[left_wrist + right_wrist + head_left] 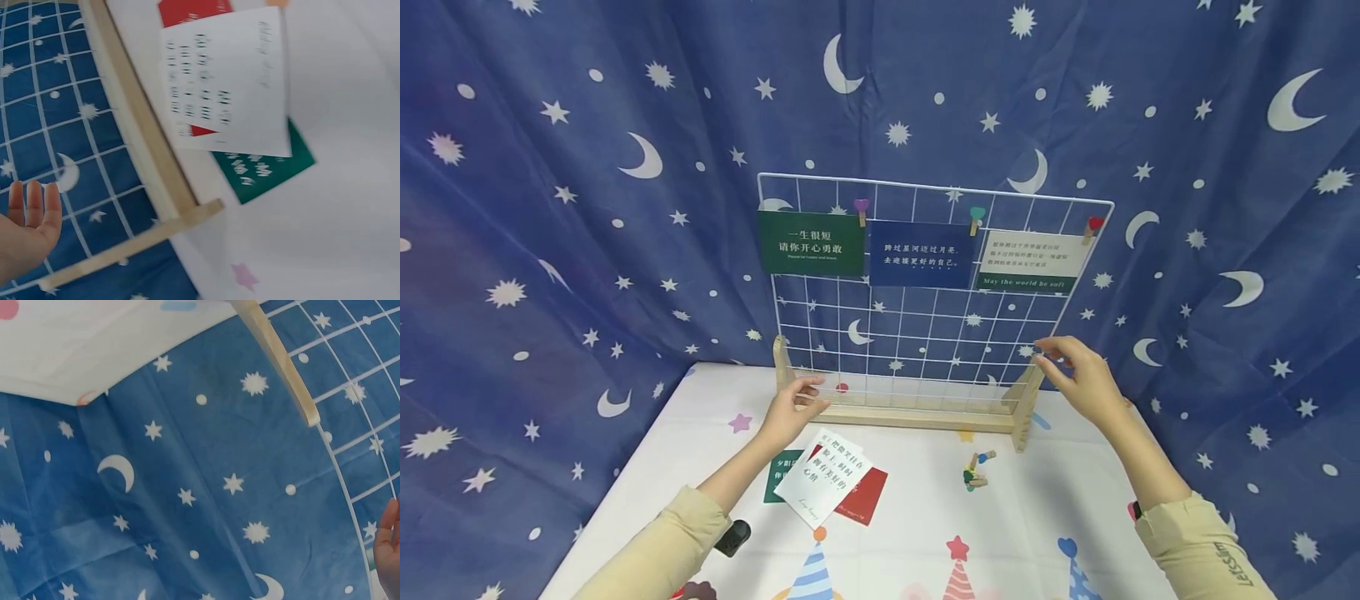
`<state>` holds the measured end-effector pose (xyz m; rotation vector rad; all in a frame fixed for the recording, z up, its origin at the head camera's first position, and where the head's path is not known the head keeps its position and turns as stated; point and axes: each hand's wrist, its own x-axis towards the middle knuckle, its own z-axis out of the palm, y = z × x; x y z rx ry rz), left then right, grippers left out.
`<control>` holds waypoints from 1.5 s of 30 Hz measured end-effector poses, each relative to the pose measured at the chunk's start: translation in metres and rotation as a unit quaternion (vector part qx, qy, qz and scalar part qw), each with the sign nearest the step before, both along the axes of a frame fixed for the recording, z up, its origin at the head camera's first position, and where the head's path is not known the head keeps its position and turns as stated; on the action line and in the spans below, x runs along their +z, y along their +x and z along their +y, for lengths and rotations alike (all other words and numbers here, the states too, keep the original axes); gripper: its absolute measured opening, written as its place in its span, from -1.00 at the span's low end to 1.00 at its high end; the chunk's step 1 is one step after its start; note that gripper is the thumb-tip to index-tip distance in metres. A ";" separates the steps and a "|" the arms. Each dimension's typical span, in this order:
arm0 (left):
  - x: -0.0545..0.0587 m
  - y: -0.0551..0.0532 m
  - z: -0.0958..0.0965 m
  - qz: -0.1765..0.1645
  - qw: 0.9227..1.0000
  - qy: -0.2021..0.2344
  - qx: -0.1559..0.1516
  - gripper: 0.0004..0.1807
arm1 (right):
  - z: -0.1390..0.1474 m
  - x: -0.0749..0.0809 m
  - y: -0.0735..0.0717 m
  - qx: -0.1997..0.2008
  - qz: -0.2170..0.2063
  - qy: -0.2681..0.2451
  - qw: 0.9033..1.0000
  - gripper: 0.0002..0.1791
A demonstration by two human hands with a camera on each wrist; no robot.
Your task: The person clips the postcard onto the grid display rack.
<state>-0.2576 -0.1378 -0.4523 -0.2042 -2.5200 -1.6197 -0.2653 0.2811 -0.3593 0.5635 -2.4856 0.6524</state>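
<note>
A white wire grid [895, 333] stands upright in a wooden base [917, 419]. Clipped along its upper part are a green card [812, 243], a blue card [922, 254] and a white-and-green card [1032, 260], with small heart-topped clothespins in purple [861, 207], teal [977, 217] and red [1094, 225]. My left hand [792, 410] hovers by the base's left end, fingers loosely bent and holding nothing. At the grid's right edge, my right hand [1078, 379] has its fingertips close to the top of the wooden post [1028, 400], thumb and fingers apart.
In front of the base lie loose overlapping cards: a white one [823, 479], a red one [865, 497] and a green one [775, 487]. Several small clothespins [976, 472] are heaped right of them. A black object [733, 537] sits near my left sleeve. A starry blue curtain [587, 275] hangs behind.
</note>
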 end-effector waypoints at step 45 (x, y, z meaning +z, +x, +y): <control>-0.108 0.031 -0.010 -0.022 0.978 -0.207 -0.018 0.02 | -0.014 -0.147 0.002 -0.008 -0.180 -0.049 0.982 -0.78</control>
